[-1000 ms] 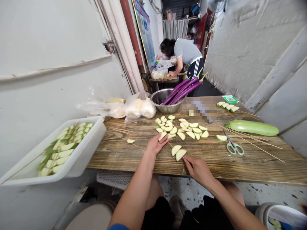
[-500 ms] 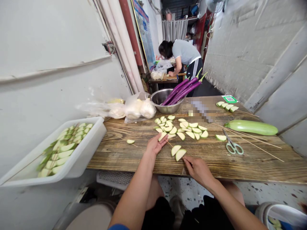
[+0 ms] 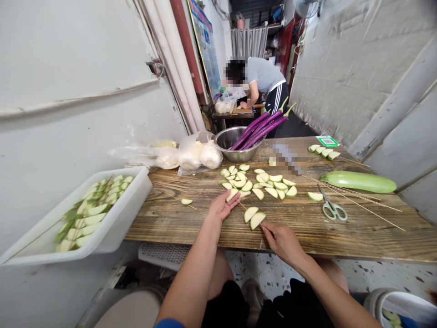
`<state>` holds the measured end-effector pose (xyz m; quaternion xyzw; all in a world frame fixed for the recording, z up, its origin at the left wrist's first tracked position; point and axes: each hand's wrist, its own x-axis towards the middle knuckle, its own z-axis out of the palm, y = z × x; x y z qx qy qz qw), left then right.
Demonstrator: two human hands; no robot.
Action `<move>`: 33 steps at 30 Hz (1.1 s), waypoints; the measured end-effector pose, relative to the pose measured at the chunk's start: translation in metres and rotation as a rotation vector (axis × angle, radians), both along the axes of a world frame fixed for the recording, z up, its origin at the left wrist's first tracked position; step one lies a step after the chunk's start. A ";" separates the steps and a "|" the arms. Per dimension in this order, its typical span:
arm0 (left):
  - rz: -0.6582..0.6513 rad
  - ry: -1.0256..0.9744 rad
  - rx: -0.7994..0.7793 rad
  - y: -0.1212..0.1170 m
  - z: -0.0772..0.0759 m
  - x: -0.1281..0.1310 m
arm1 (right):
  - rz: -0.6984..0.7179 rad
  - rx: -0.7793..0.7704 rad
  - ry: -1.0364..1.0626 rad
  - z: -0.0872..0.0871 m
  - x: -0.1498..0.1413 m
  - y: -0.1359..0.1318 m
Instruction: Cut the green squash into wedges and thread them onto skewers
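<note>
Pinched in my right hand [image 3: 280, 239] is the end of a thin wooden skewer [image 3: 241, 203]. Two half-round zucchini slices [image 3: 257, 220] are threaded on it, side by side. My left hand [image 3: 221, 207], palm turned up, holds another zucchini slice [image 3: 232, 194] between thumb and fingers near the skewer's far tip. Whether the tip touches that slice I cannot tell. Just beyond my hands lies a loose pile of cut zucchini slices [image 3: 271, 193] with pale flesh and green rims.
On the left stands a white tub [image 3: 118, 228] of skewered slices. A steel bowl [image 3: 235, 156] with purple eggplants [image 3: 261, 130] and bagged white food [image 3: 201, 155] sit behind. Rightward lie scissors [image 3: 334, 210], a whole zucchini [image 3: 358, 181] and bare skewers [image 3: 372, 207]. A person [image 3: 264, 75] bends over a farther table.
</note>
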<state>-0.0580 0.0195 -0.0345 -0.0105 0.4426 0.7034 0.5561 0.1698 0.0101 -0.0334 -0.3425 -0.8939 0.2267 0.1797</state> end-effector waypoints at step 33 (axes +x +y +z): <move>0.007 0.041 -0.085 0.006 0.001 0.003 | -0.009 0.013 -0.046 0.002 -0.004 0.002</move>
